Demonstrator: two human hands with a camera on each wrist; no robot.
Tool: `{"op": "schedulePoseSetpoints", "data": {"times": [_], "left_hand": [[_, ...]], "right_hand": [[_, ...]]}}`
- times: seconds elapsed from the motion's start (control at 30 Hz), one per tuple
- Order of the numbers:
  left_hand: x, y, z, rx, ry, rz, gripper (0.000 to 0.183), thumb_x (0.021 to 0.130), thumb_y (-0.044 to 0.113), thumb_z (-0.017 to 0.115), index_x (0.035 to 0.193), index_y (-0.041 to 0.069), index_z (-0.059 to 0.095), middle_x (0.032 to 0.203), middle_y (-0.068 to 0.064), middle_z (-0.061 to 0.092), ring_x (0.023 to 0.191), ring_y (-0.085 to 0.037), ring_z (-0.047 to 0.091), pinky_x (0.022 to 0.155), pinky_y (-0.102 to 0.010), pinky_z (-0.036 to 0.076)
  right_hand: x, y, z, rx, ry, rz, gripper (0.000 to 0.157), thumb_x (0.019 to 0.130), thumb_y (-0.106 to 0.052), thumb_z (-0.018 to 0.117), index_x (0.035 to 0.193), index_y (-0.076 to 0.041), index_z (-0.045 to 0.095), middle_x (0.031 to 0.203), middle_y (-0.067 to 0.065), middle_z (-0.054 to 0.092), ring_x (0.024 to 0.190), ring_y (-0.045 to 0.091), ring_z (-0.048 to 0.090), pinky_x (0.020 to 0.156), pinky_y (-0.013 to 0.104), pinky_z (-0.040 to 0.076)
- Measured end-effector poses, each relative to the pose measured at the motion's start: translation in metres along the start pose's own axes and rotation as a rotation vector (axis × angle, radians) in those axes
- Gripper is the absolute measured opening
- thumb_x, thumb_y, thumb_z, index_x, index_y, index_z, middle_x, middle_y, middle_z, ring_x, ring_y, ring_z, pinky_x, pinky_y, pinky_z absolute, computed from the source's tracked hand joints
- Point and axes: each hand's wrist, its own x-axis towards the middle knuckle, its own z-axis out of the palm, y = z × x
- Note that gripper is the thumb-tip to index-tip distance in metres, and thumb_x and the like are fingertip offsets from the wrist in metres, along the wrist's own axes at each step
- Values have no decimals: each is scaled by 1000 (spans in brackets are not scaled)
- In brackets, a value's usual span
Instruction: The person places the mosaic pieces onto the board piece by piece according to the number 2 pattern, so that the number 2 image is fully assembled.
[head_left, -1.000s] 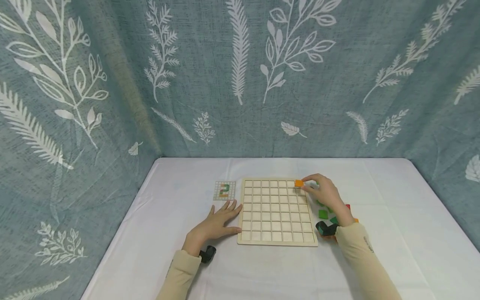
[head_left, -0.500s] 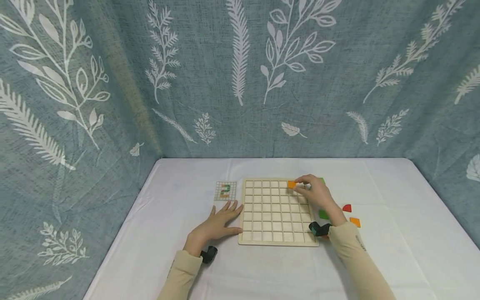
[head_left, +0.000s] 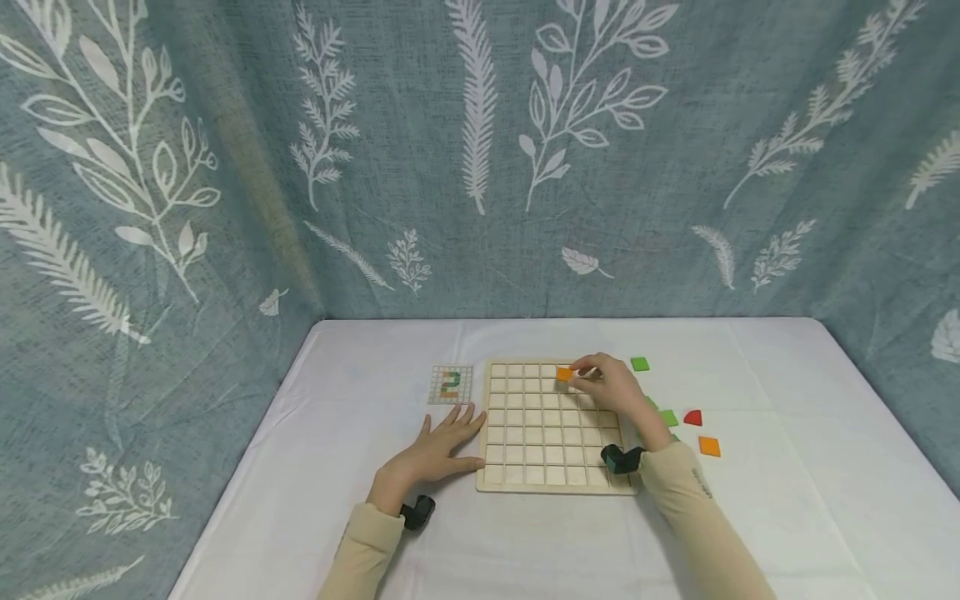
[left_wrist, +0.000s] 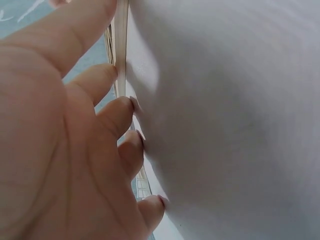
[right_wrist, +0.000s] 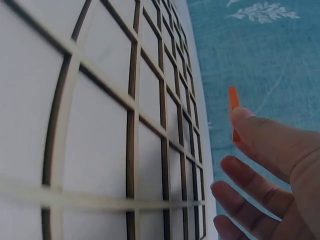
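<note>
Orange tile (right_wrist: pixel 232 96) partly behind the right thumb (right_wrist: pixel 265 135)

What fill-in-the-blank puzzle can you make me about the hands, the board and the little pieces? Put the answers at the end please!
1. The right hand pinches a small piece coloured ____.
2. The left hand rests at the ____ edge of the wooden board.
3. The little card near the board shows the number ____.
4. The quarter-round piece on the white cloth is coloured ____.

Missing words: orange; left; 2; red.
</note>
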Motion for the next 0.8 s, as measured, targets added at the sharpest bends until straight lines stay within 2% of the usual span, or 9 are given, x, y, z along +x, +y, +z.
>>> {"op": "schedulePoseSetpoints", "data": {"times": [0.23, 0.47, 0.8], "left_hand": [[-1, -3, 0, -2, -13, 3, 75, 87, 46, 59, 148, 16, 26, 154, -11, 17, 143, -32, 5, 109, -62, -8], [-2, -6, -1, -10, -7, 23, 75, 87, 46, 59, 147, 15, 26, 154, -12, 17, 143, -33, 5, 108, -63, -8], [1, -6, 2, -8, -14, 34, 75, 88, 45, 58, 148, 16, 25, 154, -11, 16, 143, -32, 4, 108, -63, -9]], "right_hand": [[4, -10, 9, 37, -41, 14, 24, 88, -20, 65, 108, -7, 67, 92, 8, 63, 75, 17, 58, 66, 31, 50], [12, -13, 23, 70, -81, 8, 23, 89, -18, 64, 108, -6, 66, 83, 6, 62, 62, 12, 52, 55, 26, 44], [16, -14, 31, 70, -93, 16, 23, 88, -19, 65, 106, -6, 66, 75, 3, 60, 61, 12, 50, 55, 26, 42]]}}
